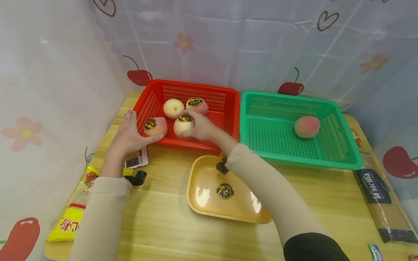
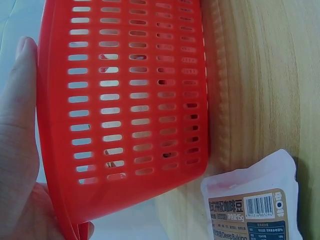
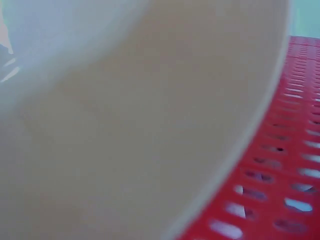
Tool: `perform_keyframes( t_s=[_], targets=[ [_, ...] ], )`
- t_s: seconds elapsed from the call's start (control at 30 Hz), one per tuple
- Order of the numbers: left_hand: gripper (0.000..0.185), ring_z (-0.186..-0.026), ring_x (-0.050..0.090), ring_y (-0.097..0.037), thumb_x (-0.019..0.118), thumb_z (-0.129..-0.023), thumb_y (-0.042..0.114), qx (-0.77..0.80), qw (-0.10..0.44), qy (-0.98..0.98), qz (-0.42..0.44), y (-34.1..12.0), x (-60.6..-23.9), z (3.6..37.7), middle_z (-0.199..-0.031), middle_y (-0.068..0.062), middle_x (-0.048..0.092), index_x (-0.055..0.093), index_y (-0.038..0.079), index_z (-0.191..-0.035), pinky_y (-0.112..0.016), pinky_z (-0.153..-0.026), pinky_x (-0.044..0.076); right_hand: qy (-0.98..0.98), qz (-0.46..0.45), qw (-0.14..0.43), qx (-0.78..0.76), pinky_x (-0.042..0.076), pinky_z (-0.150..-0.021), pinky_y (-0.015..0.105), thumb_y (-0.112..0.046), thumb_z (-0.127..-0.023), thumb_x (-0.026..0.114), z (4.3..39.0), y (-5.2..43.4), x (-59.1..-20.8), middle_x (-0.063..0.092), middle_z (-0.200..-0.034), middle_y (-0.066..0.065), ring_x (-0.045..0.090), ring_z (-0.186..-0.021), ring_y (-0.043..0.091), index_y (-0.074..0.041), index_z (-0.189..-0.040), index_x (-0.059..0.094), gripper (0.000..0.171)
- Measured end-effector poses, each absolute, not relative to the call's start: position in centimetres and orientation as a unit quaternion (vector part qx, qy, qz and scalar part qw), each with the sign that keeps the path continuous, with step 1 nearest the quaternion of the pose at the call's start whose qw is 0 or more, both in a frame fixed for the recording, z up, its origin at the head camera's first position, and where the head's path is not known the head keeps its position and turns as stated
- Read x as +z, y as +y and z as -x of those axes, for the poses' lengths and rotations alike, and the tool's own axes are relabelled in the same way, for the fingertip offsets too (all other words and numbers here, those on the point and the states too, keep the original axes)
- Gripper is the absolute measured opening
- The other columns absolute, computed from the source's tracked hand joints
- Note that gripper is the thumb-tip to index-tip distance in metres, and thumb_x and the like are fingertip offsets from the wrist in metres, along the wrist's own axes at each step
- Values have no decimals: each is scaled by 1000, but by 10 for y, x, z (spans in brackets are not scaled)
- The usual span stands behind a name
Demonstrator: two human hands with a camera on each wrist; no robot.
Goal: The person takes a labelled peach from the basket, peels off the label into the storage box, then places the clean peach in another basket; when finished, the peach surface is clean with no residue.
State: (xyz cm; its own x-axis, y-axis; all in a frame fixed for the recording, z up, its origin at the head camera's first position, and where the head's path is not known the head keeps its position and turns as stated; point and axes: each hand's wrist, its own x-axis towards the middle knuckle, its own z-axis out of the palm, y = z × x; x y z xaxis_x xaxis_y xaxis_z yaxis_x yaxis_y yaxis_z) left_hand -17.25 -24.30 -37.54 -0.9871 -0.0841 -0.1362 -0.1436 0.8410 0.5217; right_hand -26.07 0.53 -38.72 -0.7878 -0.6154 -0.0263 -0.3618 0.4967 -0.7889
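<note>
My right hand [image 1: 203, 127] grips a pale peach [image 1: 183, 125] with a dark round sticker, inside the red basket [image 1: 209, 145]. At the basket's near left corner, my left hand [image 1: 128, 132] rests with fingers straight along the side and the thumb reaching over the rim. The left wrist view shows that hand's fingers against the basket's rim [image 2: 46, 125]. Beside the thumb lies a pink-tipped peach [image 1: 160, 126] with a sticker. Two more peaches sit behind: a plain pale one [image 1: 173, 108] and a stickered pink one [image 1: 197, 105]. The right wrist view does not show the right hand.
A green basket [image 1: 274, 159] on the right holds one pink peach [image 1: 307, 127]. In front stands a tan tray [image 1: 212, 208] with a round sticker on its bottom. Packets lie left, including a yellow bag [image 1: 66, 224]; a wrapped brown package [image 1: 385, 203] lies right.
</note>
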Motion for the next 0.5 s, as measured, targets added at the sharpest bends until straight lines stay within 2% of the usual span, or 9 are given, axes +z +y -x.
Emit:
perform_keyframes(
  t_s=[0.1,0.17,0.23,0.33,0.4,0.5],
  targets=[
    [140,-154,-7,-41,64,-70,82,275,55,958,60,-243,-376,173,-166,-15,-18,-15,5,-156,-68,-118,15,846,287,137,-428,49,-102,38,-20,-78,82,259,11,-379,54,-138,6,52,-123,23,-16,-137,50,68],
    [140,-154,-7,-41,64,-70,82,275,56,958,60,-243,-376,173,-166,-15,-18,-15,5,-156,-68,-118,15,842,288,116,-441,42,-112,43,-18,-76,84,257,15,-375,52,-140,7,43,-137,27,-16,-135,51,68],
    [140,-154,-8,-41,64,-71,82,275,56,958,59,-243,-376,173,-166,-15,-18,-15,5,-156,-68,-118,15,839,289,93,-452,37,-115,47,-18,-74,86,255,20,-372,52,-138,5,38,-140,30,-19,-132,53,67],
    [139,-154,-8,-41,64,-71,81,277,56,957,58,-244,-376,173,-166,-15,-19,-16,5,-156,-68,-118,14,845,284,60,-449,40,-108,49,-20,-69,89,251,28,-365,51,-132,2,37,-134,29,-26,-128,54,69],
    [139,-153,-8,-42,64,-71,81,277,56,958,57,-244,-376,173,-165,-15,-19,-15,4,-156,-68,-118,14,850,280,46,-443,45,-95,45,-22,-68,90,247,35,-361,50,-127,-1,40,-121,23,-31,-126,55,69],
    [139,-153,-8,-42,64,-72,81,277,58,958,56,-243,-375,172,-165,-15,-20,-16,4,-156,-68,-118,14,855,278,27,-436,46,-91,40,-25,-68,90,241,47,-355,49,-124,-3,38,-119,19,-35,-125,55,68]
  ],
)
